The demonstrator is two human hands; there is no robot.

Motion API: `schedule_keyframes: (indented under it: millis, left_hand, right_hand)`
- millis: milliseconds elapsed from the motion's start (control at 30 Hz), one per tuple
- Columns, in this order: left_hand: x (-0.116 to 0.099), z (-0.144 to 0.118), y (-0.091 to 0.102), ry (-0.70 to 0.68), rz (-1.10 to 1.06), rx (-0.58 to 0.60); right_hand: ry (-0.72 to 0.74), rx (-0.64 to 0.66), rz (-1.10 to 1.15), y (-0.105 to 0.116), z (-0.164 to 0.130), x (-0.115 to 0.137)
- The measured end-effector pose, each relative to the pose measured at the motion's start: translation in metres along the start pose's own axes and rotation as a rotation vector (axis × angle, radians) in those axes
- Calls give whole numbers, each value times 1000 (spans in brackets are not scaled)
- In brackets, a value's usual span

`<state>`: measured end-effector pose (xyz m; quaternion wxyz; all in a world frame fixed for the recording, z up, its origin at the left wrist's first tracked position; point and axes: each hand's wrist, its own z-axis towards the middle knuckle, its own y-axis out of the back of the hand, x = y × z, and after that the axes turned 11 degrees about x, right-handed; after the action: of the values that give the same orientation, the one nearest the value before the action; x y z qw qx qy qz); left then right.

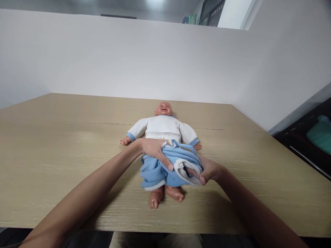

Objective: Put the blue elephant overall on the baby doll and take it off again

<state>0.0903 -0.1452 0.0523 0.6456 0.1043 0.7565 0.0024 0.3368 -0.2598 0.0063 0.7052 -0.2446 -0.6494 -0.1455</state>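
A baby doll (162,129) lies on its back on the wooden worktop (64,144), head away from the person, and a pair of blue trousers (165,167) with white cuffs is bunched around its hips and upper legs. The left hand (155,150) rests on the doll's waist, and its fingers (165,162) are curled down over the upper edge of the blue cloth and pinch it. The right hand (209,170) grips the cloth at the doll's other side; its thumb and fingers are closed on a white-lined fold, which lies just beside the fingertips. The bare feet (165,196) stick out below the cloth, on the near side of both hands. The step in hand seems to be the pulling of the trousers along the doll's legs; whether they go up or come off, I cannot tell from this view. The next move probably calls for both hands to pull evenly, and perhaps to lift the hips a little so that the cloth does not catch under the body. The doll's waist under the left hand is hidden, and so are the fingertips inside the folds. The person's elbows are cut off by the lower edge.
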Motion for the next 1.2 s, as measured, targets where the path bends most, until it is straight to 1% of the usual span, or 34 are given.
schedule_keyframes:
  millis: [167, 233, 367, 500, 567, 633, 733, 800, 933, 1033, 1100, 1200]
  left_hand:
    - [-3, 3, -3, -80, 42, -90]
    - [-6, 3, -3, -94, 67, -110]
    - [-5, 5, -3, -87, 72, -96]
    - [-1, 3, -1, -77, 17, -99]
    - [2, 1, 1, -76, -6, -76]
    - [6, -1, 3, -90, -34, -59]
    - [12, -1, 5, -145, -115, -74]
    - [13, 1, 6, -175, -134, -73]
    - [6, 3, 2, -188, -71, -95]
    - [-1, 4, -3, -195, -68, -95]
    - [-3, 5, -6, -186, -92, -60]
    - [-2, 4, -9, -126, -153, -66]
  right_hand:
    - [16, -192, -24, -7, -3, 6]
    - [7, -223, -18, -11, -4, 9]
    - [44, -298, 23, -22, -6, 12]
    - [135, -509, 16, -34, -1, 10]
    - [187, -577, 14, -37, 2, 10]
    - [217, -586, 45, -38, 4, 10]
    - [217, -561, 75, -38, 2, 11]
    - [183, -498, 76, -38, -2, 10]
    - [52, -339, 33, -37, -14, 7]
    - [56, -286, -18, -39, -21, 9]
    - [65, -287, -57, -42, -22, 12]
    - [68, -384, -35, -51, -19, 18]
